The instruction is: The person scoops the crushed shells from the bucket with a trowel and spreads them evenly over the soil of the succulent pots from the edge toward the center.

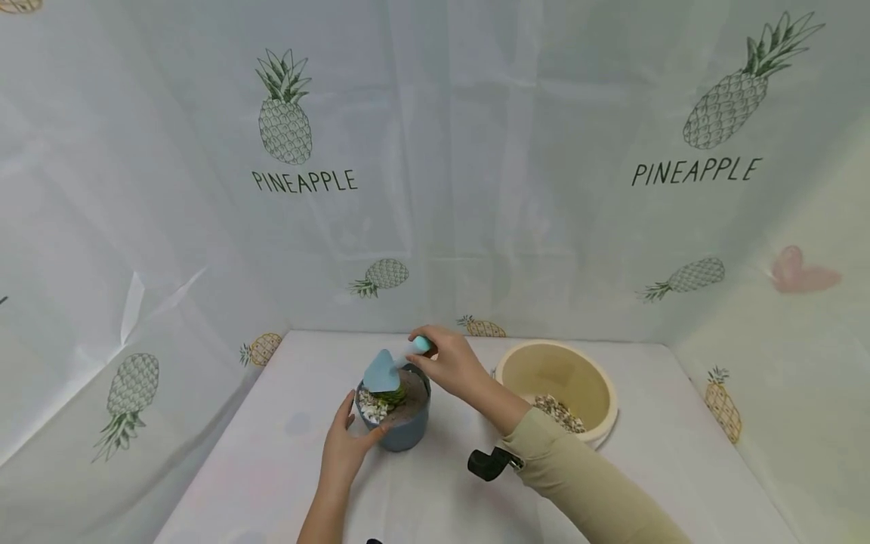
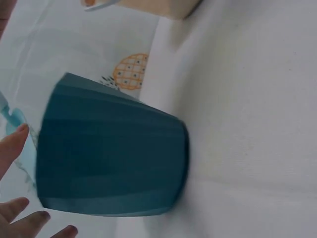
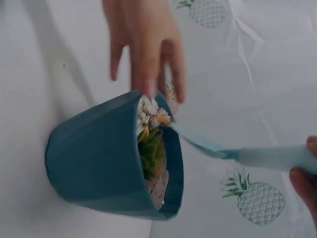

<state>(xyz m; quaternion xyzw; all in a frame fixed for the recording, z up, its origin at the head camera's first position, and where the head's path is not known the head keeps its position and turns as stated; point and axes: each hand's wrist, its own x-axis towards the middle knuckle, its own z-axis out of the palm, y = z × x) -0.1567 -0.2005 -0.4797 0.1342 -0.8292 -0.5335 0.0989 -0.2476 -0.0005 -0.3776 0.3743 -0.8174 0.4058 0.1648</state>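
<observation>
A blue-grey pot [image 1: 405, 436] stands on the table, holding a green succulent [image 3: 151, 156], brown soil and white pebbles [image 1: 371, 408] along its left side. Between its fingertips and thumb my right hand [image 1: 451, 364] grips the pale handle of a light-blue hand trowel [image 1: 382, 372]. The trowel's blade points down over the pot's left part, its tip by the pebbles in the right wrist view. My left hand [image 1: 343, 446] is at the pot's near left rim, fingers spread and fairly straight. In the left wrist view those fingertips [image 2: 37, 218] are beside the rim.
To the right of the pot stands a cream bucket [image 1: 537, 363] with mixed gravel [image 1: 560, 414] at its bottom. A black device [image 1: 491, 464] hangs from the right wrist. Pineapple-printed sheeting [image 1: 476, 227] rises behind the table [image 1: 285, 423] and at both sides.
</observation>
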